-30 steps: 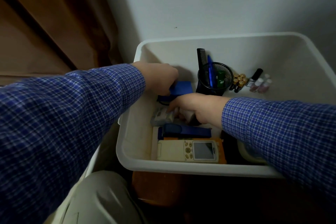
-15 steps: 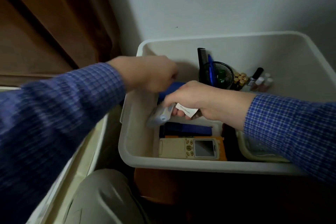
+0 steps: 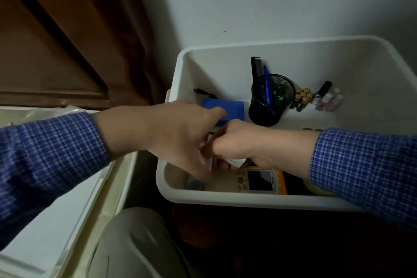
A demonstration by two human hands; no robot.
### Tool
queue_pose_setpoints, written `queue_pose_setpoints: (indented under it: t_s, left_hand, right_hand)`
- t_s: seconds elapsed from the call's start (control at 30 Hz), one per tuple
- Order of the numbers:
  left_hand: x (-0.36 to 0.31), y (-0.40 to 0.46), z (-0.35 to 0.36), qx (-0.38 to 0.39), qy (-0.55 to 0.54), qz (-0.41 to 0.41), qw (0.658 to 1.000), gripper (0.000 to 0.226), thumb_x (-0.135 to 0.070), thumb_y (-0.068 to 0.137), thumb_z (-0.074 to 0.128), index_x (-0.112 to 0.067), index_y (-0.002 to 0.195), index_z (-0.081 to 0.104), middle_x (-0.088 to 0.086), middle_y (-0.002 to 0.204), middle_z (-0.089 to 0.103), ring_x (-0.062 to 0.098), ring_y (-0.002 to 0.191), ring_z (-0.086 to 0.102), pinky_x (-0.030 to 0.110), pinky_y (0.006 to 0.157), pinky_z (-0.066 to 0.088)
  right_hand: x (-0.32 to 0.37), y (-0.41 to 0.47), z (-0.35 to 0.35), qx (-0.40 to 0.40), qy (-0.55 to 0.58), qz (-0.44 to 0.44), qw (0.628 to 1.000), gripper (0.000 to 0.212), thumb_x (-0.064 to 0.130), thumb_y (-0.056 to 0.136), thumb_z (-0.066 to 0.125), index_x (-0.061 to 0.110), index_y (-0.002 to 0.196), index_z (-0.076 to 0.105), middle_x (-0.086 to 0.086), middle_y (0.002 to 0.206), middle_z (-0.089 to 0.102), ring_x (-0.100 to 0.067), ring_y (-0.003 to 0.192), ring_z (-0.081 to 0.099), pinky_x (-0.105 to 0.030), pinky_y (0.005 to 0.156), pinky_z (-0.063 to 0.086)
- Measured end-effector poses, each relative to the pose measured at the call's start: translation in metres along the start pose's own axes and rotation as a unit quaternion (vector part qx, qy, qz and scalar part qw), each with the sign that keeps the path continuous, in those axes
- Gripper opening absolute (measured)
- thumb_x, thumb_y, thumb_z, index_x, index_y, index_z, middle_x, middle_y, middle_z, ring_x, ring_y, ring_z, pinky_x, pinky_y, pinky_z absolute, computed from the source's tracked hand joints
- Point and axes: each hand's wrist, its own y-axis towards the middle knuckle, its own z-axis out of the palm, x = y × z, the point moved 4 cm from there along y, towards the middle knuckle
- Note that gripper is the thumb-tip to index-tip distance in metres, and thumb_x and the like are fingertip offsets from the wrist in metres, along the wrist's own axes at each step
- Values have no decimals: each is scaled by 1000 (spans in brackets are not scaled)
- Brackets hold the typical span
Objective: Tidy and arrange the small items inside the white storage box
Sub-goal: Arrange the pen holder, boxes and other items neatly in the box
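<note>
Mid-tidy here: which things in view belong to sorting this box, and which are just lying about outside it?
Part of the job:
white storage box
left hand and right hand, meeting over a small white item
blue case
mesh pen cup
batteries
small bottles
remote

Just lying about:
white lid-like panel to the left
brown curtain

Left hand (image 3: 180, 137) and right hand (image 3: 239, 142) meet over the white storage box (image 3: 225, 197) — their fingers curl out of sight. A small white item (image 3: 235, 161) shows only as a sliver under the right hand; its kind is unclear. Remote (image 3: 259, 179) half covered by the wrists. Labels on the little bottles (image 3: 329, 99) too small to read.
</note>
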Motion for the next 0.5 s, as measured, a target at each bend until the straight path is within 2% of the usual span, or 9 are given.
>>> queue_pose_setpoints:
  t_s: [0.07,0.17,0.27,0.37,0.43,0.5]
  left_hand:
    - [-5,-1,2,-18,25,17,999,96,-75,53,73,-27,129,39,-14,81,60,11,81,59,24,74,48]
    - [-8,2,8,-4,84,37,996,70,-65,58,73,-33,113,43,-17,70,54,3,68,54,29,96,42]
    - [-7,5,13,69,129,32,989,46,-60,72,68,-36,106,47,-16,73,53,4,69,53,37,102,41]
    - [-9,10,19,168,159,33,972,21,-50,85,62,-31,93,59,-11,82,62,12,76,60,40,95,49]
    - [-10,13,23,231,147,31,961,16,-44,91,61,-30,84,61,-10,88,64,7,76,59,34,91,51]
    - [-10,18,26,261,102,18,960,17,-42,93,61,-35,79,56,-12,89,61,2,74,54,24,81,49]
  right_hand:
    - [-1,-1,-1,15,9,0,1000,29,28,78,81,14,102,72,-3,79,75,-10,54,66,-24,51,51]
    - [-1,-2,-5,38,20,9,999,27,29,87,73,10,106,69,-7,79,76,-14,54,66,-25,52,51]
    - [-2,-4,-17,33,-40,9,999,30,31,90,70,7,107,70,-8,80,79,-15,56,66,-23,52,51]
    - [-9,-8,-30,30,-93,-8,995,27,33,89,69,11,104,68,-5,78,79,-12,58,68,-23,53,53]
    - [-13,-11,-36,31,-111,-6,993,24,34,89,68,13,98,71,-2,75,78,-11,60,67,-25,55,52]
    - [-17,-12,-41,32,-114,0,993,22,34,88,69,14,95,73,-1,74,78,-13,62,66,-28,58,51]
